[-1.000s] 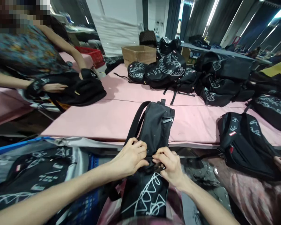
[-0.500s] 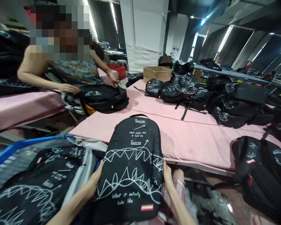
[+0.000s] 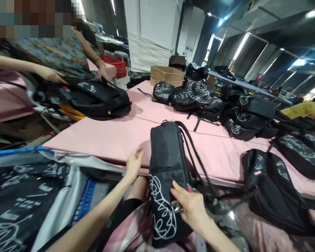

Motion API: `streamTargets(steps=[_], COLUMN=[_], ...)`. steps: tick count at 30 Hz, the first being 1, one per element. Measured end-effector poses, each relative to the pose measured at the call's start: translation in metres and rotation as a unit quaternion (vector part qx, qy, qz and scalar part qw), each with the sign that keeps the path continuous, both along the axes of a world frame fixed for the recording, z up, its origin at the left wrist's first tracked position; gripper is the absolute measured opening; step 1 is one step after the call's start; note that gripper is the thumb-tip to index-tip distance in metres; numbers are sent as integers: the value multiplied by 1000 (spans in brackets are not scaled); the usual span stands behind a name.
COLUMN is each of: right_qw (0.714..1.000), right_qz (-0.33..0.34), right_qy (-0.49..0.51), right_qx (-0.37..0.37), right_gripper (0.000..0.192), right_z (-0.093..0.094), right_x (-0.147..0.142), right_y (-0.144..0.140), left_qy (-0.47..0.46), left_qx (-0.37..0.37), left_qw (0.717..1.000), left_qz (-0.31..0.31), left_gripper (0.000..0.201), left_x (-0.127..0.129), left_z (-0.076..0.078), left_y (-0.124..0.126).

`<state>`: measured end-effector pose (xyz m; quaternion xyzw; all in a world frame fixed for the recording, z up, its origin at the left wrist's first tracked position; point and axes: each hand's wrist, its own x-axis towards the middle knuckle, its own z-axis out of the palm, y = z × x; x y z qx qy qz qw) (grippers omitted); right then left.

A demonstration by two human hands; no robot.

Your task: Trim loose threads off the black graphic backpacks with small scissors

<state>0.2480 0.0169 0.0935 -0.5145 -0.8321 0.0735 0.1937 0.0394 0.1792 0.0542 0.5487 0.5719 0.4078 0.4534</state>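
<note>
A black backpack (image 3: 161, 199) with white scribble drawings stands on its end over my lap, its narrow side facing me. It leans at the edge of the pink-covered table (image 3: 107, 140), and its straps (image 3: 194, 150) hang to the right. My right hand (image 3: 191, 206) grips its right edge, fingers over the side panel. Under that hand shows a small shiny metal piece (image 3: 177, 209) whose kind I cannot make out. Apart from the bag, my left hand (image 3: 134, 164) hovers to its left with loosely curled fingers and nothing visible in them.
On the left, a blue-rimmed crate (image 3: 23, 150) with a grey liner holds a printed backpack (image 3: 23, 199). Across the table a person handles another backpack (image 3: 99, 99). More backpacks (image 3: 196, 94) and a cardboard box (image 3: 166, 75) lie farther back. One backpack (image 3: 270, 189) is at the right edge.
The backpack has turned from its printed front to its narrow side. My left hand has let go of it; my right hand has moved onto its side. The view has shifted right.
</note>
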Motion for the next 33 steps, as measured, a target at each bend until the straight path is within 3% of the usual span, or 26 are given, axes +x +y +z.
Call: streamTargets(steps=[1, 2, 4, 5, 7, 11, 14, 17, 21, 27, 33], right_qw=[1000, 998, 989, 986, 989, 995, 986, 977, 971, 981, 971], right_qz=[11, 24, 45, 47, 20, -61, -57, -45, -29, -16, -29], right_qy=[8, 33, 103, 126, 114, -45, -131, -178, -190, -78, 75], right_qx=[-28, -54, -92, -102, -92, -72, -89, -105, -141, -174, -225], right_gripper=[44, 44, 43, 43, 48, 55, 47, 35, 26, 19, 9], right_z=[-12, -21, -25, -22, -8, 18, 24, 21, 10, 0, 0], right_x=[-4, -6, -7, -7, -5, -8, -12, -11, -5, 3, 19], right_y=[-3, -6, -8, -8, -3, 13, 21, 25, 35, 39, 23], left_qy=[27, 64, 156, 199, 271, 338, 358, 387, 439, 451, 432], left_qx=[104, 213, 359, 388, 398, 387, 377, 366, 375, 403, 436], left_qw=[994, 975, 903, 863, 810, 774, 745, 726, 718, 732, 729], left_qz=[22, -14, -175, -253, -334, -370, -419, -434, -389, -314, -302], left_gripper=[36, 36, 37, 38, 44, 58, 80, 101, 113, 101, 88], left_x=[1, 2, 11, 18, 31, 43, 38, 39, 58, 78, 91], left_z=[12, 23, 39, 44, 48, 51, 58, 61, 54, 40, 24], left_y=[6, 11, 13, 12, 6, -7, -10, -12, -21, -36, -43])
